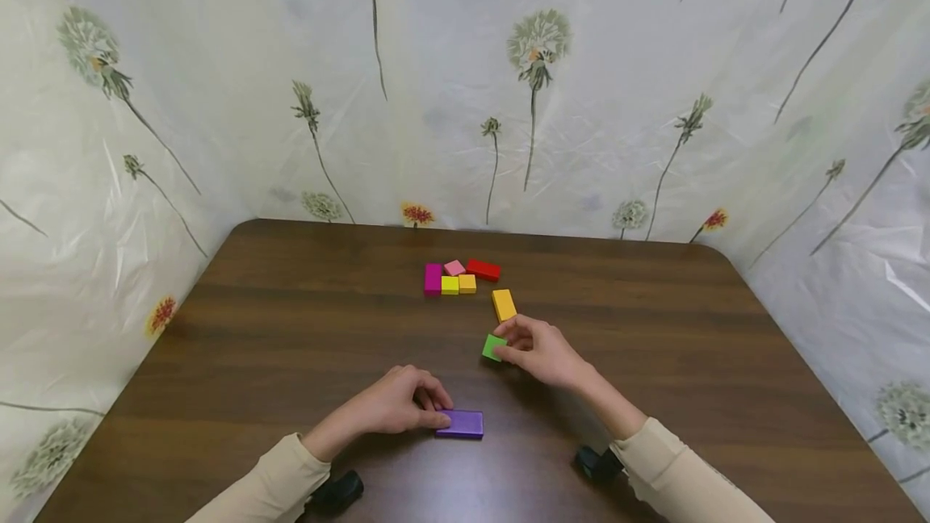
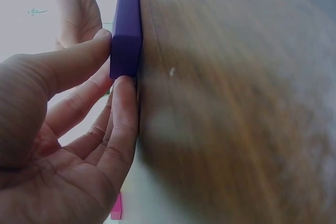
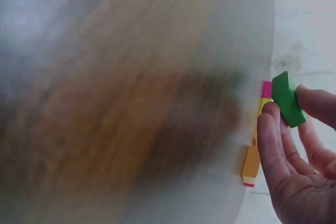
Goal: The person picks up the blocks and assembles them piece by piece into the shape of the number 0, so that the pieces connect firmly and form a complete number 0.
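My left hand (image 1: 395, 403) pinches the left end of a flat purple block (image 1: 465, 424) lying on the table. In the left wrist view, the thumb is on the upper face of the purple block (image 2: 127, 35) and a fingertip touches its end. Farther forward and to the right, my right hand (image 1: 543, 353) holds a small green block (image 1: 492, 347) between thumb and fingers. The right wrist view shows that green block (image 3: 287, 99) tilted and raised off the tabletop. Just beyond the right fingers lies an orange block (image 1: 504, 305).
Toward the table's (image 1: 312, 313) far edge sit a magenta block (image 1: 433, 279), a yellow block (image 1: 450, 286), a small orange block (image 1: 467, 284), a pink block (image 1: 454, 267) and a red block (image 1: 483, 269). A flower-patterned curtain (image 1: 436, 103) hangs behind the table.
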Demonstrator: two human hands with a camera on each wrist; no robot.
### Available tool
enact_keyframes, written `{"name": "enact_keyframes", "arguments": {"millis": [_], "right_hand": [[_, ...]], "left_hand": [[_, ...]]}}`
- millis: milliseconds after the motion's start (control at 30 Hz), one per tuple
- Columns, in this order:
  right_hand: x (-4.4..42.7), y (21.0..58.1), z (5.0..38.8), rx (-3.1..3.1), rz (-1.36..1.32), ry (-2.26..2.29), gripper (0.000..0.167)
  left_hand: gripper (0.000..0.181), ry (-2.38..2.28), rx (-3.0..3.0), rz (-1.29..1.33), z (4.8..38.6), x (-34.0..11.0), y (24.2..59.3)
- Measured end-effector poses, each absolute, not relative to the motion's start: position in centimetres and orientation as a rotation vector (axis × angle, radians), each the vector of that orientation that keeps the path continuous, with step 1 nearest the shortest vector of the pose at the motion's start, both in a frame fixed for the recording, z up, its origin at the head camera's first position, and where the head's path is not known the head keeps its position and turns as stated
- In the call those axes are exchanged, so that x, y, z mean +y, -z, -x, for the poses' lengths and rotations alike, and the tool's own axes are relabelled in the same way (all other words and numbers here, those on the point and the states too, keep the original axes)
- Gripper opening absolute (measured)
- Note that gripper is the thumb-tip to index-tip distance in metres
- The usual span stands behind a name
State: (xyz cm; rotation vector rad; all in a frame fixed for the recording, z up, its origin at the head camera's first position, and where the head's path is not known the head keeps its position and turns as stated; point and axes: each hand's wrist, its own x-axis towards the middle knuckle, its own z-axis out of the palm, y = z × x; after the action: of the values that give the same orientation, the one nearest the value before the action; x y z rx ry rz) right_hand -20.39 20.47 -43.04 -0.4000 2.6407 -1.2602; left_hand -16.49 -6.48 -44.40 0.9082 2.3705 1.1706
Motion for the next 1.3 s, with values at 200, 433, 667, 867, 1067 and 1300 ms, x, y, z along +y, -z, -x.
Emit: {"name": "enact_keyframes", "arguments": {"millis": [200, 433, 667, 867, 1067, 1300], "right_hand": [[20.6, 42.9, 20.1, 2.649, 0.422, 1.244, 0.026], [20.7, 43.2, 20.1, 2.640, 0.464, 1.219, 0.026], [20.8, 43.2, 19.9, 2.605, 0.478, 1.211, 0.025], [20.9, 43.3, 19.5, 2.581, 0.491, 1.206, 0.024], [20.9, 43.3, 19.1, 2.569, 0.515, 1.205, 0.024], [21.0, 43.4, 18.8, 2.566, 0.498, 1.202, 0.023]], "left_hand": [[0.011, -1.176, 2.378, -0.924, 16.5, -6.4, 44.4], [0.011, -1.169, 2.369, -0.898, 16.4, -6.6, 44.5], [0.011, -1.171, 2.373, -0.892, 16.4, -6.6, 44.5], [0.009, -1.161, 2.374, -0.887, 16.4, -6.6, 44.6], [0.009, -1.151, 2.366, -0.880, 16.4, -6.6, 44.6], [0.010, -1.161, 2.363, -0.905, 16.5, -6.5, 44.6]]}}
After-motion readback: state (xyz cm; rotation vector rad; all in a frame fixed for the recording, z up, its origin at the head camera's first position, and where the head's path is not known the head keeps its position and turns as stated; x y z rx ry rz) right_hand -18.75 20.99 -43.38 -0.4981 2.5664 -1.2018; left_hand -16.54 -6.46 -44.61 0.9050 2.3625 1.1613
